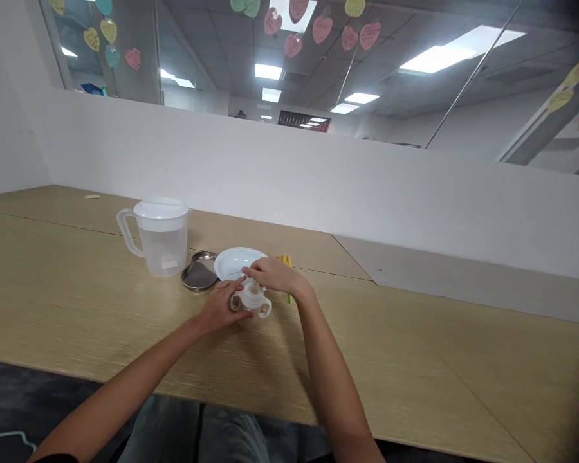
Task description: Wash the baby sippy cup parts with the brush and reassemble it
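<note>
A clear baby bottle [253, 299] with a white collar and two side handles stands on the table in front of me. My left hand [222, 305] is wrapped around its left side, thumb low on the front and fingers near the collar. From above, my right hand [269, 272] bends over the bottle's top, its fingers closed at the pale nipple [255, 283]; the hand partly hides the fingertips' contact. Just behind the bottle lies a white plate [232, 259]. Something yellow and green [285, 260] shows behind my right wrist, mostly covered.
A lidded clear pitcher [165, 241] with liquid in it stands to the left, its handle pointing left. Between pitcher and plate is a curved metal tray [200, 273]. A white wall [289, 173] closes the table's far side, and a small pale piece [92, 197] lies far left.
</note>
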`<state>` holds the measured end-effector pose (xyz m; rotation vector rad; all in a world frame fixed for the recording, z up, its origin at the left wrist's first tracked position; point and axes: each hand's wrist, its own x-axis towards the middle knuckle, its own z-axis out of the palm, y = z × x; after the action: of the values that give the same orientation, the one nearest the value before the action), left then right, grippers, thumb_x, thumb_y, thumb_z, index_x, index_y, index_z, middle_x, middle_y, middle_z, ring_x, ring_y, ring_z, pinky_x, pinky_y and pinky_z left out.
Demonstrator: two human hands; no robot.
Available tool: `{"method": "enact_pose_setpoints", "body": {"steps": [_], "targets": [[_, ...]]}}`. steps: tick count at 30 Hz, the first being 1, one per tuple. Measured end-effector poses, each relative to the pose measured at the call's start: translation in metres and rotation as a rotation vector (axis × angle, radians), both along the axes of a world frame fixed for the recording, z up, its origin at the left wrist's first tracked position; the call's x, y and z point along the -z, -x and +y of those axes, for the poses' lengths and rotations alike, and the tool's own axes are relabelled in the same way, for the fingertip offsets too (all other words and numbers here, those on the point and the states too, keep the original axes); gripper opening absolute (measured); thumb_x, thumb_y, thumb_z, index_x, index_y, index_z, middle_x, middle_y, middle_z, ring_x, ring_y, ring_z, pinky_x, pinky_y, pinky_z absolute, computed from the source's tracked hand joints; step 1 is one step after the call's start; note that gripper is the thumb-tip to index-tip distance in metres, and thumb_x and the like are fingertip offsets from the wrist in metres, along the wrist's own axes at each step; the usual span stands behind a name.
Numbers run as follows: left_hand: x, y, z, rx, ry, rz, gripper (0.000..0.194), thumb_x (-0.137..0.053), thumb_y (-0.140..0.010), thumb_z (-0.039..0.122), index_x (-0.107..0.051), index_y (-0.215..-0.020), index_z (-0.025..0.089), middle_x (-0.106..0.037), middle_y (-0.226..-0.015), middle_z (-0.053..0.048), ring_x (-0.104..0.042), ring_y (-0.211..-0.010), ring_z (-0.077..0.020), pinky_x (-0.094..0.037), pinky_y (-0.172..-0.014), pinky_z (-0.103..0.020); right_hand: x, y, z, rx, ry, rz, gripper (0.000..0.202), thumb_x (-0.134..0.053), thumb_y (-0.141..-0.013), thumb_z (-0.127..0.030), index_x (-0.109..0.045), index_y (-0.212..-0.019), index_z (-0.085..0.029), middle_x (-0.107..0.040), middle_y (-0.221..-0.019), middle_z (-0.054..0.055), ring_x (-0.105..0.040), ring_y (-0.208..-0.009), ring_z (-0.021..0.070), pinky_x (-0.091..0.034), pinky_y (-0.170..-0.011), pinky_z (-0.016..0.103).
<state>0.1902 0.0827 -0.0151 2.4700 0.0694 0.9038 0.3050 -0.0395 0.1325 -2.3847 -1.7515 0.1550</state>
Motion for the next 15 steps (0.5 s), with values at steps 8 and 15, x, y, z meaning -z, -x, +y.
{"method": "enact_pose_setpoints", "body": {"steps": [8, 15], "targets": [[-0.003, 0.000, 0.000, 0.017, 0.067, -0.024, 0.081, -0.071, -0.067, 0.054, -0.043, -0.136, 0.021, -0.063, -0.112, -0.010, -0.056, -0.104, -0.0245, -0.044, -0.092, -0.040, 0.010, 0.023, 0.002, 0.082, 0.115, -0.234, 0.044, -0.064, -0.075, -0.046, -0.066, -0.103, -0.012, -0.068, -0.098, 0.016, -0.064, -0.092, 0.0253, -0.045, -0.069, 0.027], [-0.005, -0.001, 0.000, 0.020, 0.071, 0.007, 0.070, -0.070, -0.069, 0.053, -0.051, -0.129, 0.021, -0.061, -0.115, -0.009, -0.054, -0.106, -0.0267, -0.043, -0.092, -0.043, 0.004, 0.025, -0.001, -0.054, 0.171, -0.266, 0.030, -0.064, -0.078, -0.027, -0.064, -0.104, -0.011, -0.067, -0.103, 0.015, -0.062, -0.098, 0.0243, -0.044, -0.076, 0.027]]}}
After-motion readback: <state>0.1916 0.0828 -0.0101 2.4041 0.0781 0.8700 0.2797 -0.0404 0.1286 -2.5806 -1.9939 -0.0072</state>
